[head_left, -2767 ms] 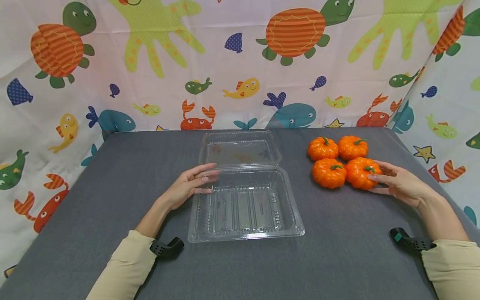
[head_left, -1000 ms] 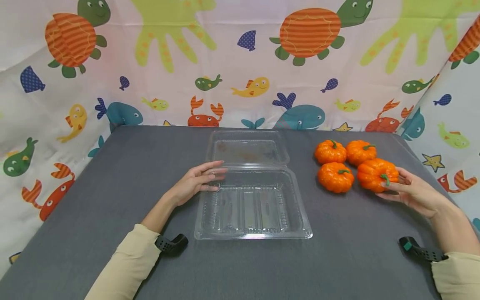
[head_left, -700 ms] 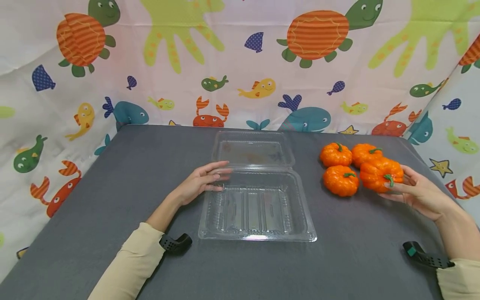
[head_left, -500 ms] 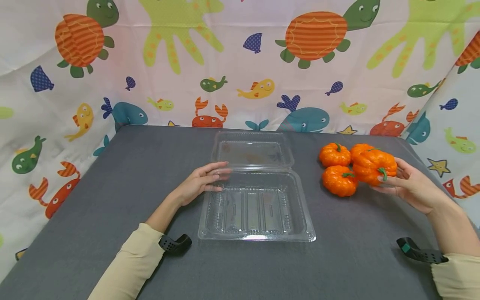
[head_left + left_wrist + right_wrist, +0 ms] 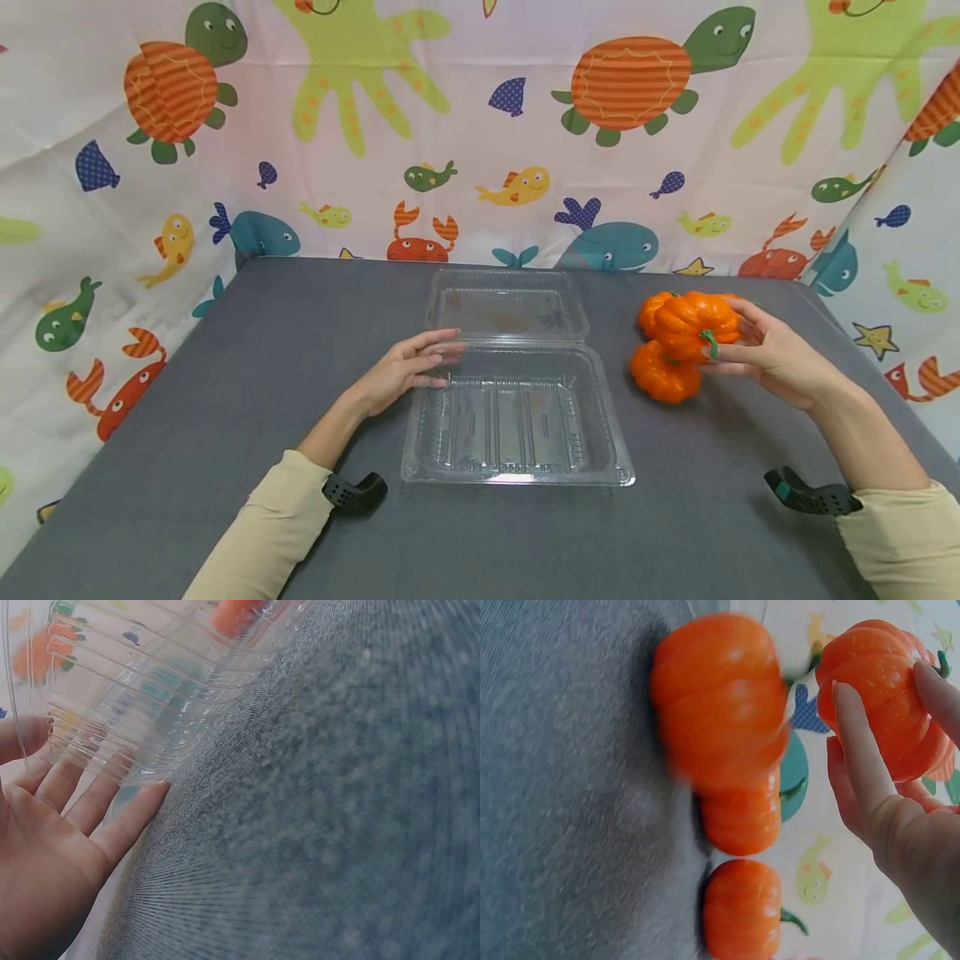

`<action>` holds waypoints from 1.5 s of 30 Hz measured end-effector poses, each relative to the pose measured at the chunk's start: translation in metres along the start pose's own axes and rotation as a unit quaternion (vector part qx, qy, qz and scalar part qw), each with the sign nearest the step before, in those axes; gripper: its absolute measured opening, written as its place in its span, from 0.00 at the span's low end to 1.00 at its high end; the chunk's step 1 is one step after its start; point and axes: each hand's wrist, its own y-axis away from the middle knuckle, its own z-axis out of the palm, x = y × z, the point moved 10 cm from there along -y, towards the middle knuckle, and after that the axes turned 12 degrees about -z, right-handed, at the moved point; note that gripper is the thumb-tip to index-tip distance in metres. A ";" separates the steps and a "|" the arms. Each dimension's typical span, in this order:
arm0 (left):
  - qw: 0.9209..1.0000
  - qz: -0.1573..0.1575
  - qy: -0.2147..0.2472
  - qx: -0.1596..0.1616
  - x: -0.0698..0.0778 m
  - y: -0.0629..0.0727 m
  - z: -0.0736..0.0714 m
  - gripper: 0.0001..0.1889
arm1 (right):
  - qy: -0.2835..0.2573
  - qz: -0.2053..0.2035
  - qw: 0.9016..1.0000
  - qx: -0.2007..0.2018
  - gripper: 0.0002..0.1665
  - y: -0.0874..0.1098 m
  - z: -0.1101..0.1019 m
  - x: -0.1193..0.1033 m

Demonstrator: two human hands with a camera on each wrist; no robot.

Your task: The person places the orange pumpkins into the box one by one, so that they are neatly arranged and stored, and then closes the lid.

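My right hand [image 5: 780,354] grips a small orange pumpkin [image 5: 693,325] with a green stem, raised over the other pumpkins. In the right wrist view, thumb and fingers wrap around that pumpkin [image 5: 889,697], well off the grey tabletop. Three more pumpkins stand below; the near one [image 5: 663,379] and the back-left one [image 5: 651,310] are partly covered by it in the head view, the back-right one mostly hidden. My left hand [image 5: 397,372] holds the left side of a clear plastic clamshell container [image 5: 517,479]; its thumb and fingers [image 5: 135,821] meet the rim and ribbed wall.
The container's hinged lid [image 5: 510,304] lies folded back behind its base. A grey cloth [image 5: 525,542] covers the table. Behind and beside it hangs a white curtain [image 5: 480,125] printed with sea animals. A black strap with a camera is on each wrist.
My right hand has taken hold of the front-right pumpkin, lifted it and carried it left over the others. The left hand stays at the container's side; the head view has shifted slightly.
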 end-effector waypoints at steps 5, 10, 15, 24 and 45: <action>1.000 0.000 -0.001 0.002 0.001 0.001 0.000 0.25 | 0.011 0.003 1.000 -0.004 0.32 -0.005 0.009 -0.005; 1.000 -0.002 -0.002 0.001 0.000 0.003 0.000 0.25 | 0.033 0.004 0.999 -0.004 0.32 -0.013 0.021 -0.009; 1.000 -0.008 0.000 0.000 -0.002 0.005 0.001 0.26 | 0.044 0.006 0.999 -0.009 0.33 -0.024 0.035 -0.014; 1.000 -0.009 0.005 -0.006 -0.001 0.002 0.002 0.24 | 0.060 0.037 0.997 0.026 0.40 -0.039 0.050 -0.013; 1.000 -0.011 -0.002 -0.002 0.001 0.002 0.004 0.25 | 0.116 0.029 0.992 -0.047 0.42 -0.078 0.121 -0.007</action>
